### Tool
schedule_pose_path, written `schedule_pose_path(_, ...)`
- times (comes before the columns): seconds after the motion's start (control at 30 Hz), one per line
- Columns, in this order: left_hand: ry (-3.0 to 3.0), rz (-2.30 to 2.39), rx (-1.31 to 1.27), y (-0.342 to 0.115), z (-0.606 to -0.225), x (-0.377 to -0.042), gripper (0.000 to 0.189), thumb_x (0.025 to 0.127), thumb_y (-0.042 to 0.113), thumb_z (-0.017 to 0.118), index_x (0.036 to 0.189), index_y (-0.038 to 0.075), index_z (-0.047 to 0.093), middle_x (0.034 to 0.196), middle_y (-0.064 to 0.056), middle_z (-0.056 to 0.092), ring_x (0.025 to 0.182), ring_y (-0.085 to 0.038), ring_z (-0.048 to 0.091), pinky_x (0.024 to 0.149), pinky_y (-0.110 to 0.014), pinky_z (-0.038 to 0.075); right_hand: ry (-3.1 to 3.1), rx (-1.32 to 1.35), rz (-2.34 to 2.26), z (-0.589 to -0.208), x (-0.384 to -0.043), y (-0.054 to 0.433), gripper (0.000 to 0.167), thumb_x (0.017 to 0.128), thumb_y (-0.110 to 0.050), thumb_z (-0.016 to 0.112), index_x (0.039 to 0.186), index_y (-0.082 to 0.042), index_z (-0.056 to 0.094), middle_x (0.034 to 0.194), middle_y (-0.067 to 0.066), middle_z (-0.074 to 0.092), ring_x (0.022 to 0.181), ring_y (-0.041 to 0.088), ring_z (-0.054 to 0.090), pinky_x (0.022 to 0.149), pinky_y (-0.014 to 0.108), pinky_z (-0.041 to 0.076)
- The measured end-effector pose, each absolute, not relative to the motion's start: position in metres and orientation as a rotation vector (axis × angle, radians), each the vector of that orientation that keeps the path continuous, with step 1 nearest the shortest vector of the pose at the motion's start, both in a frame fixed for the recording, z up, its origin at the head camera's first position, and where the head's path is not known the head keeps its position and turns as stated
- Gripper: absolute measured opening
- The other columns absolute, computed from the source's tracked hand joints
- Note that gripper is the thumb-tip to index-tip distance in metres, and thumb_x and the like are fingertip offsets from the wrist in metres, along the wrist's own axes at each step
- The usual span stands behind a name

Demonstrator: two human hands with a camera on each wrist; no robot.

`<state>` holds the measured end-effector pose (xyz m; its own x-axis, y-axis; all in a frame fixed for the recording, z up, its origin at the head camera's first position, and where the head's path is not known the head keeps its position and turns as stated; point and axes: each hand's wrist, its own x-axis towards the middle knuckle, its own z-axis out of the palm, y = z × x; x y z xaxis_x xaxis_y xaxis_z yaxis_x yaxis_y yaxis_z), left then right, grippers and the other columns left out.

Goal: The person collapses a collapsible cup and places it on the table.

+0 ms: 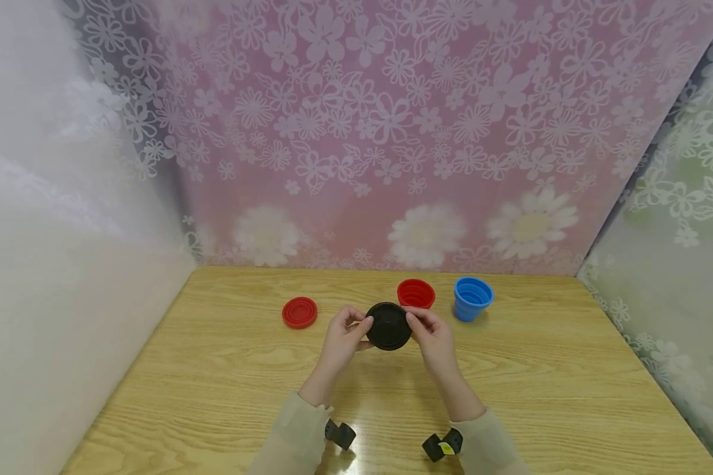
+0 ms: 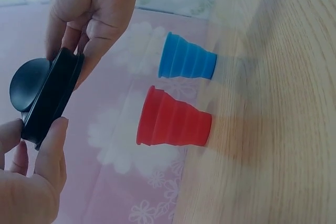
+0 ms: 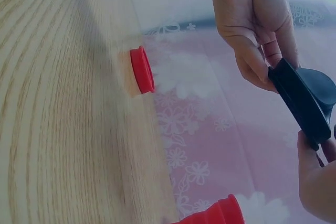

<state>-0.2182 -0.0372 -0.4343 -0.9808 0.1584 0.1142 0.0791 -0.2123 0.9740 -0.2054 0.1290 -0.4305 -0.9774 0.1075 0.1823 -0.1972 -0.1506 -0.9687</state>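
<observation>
Both hands hold a black folding cup above the table, its round face toward the head camera. My left hand pinches its left edge between thumb and fingers, and my right hand pinches the right edge. Seen from the side in the left wrist view, the black cup is mostly flattened, with a thick rim and a round disc sticking out on its far side. Just behind it stands a red folding cup, extended and partly hidden in the head view. An extended blue folding cup stands to its right.
A flattened red folding cup lies on the wooden table, left of the hands. Flowered curtains hang behind the table and at both sides.
</observation>
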Motion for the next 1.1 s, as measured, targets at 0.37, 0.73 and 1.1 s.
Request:
schedule_pose_path(0.37,1.942,2.452,0.359,-0.037,-0.436,-0.217,0.03,0.09,0.008,0.051,0.118,0.0,0.049,0.1,-0.013,0.05,0.082,-0.016,0.059,0.066,-0.041,0.051,-1.931,0.214,2.285,-0.431,-0.203,0.127,0.031,0.087,0.001,0.052,0.117,0.007,0.05,0.111,0.02,0.052,0.091,0.016,0.058,0.076,0.031,0.048)
schedule_pose_path(0.73,1.931,2.442,0.284,-0.037,-0.434,-0.218,0.026,0.088,0.009,0.054,0.11,-0.004,0.048,0.095,-0.008,0.055,0.08,-0.014,0.058,0.064,-0.034,0.052,-1.958,0.19,2.258,-0.429,-0.204,0.126,0.027,0.087,0.003,0.052,0.114,0.007,0.052,0.106,0.017,0.055,0.086,0.015,0.059,0.075,0.028,0.049)
schedule_pose_path(1.1,1.902,2.364,0.337,-0.039,-0.413,-0.206,0.02,0.086,0.002,0.055,0.099,-0.007,0.044,0.084,-0.005,0.053,0.075,-0.012,0.059,0.067,-0.032,0.052,-2.029,0.234,2.218,-0.429,-0.204,0.125,0.024,0.086,-0.004,0.055,0.109,0.004,0.054,0.1,0.011,0.055,0.084,0.018,0.055,0.074,0.028,0.049)
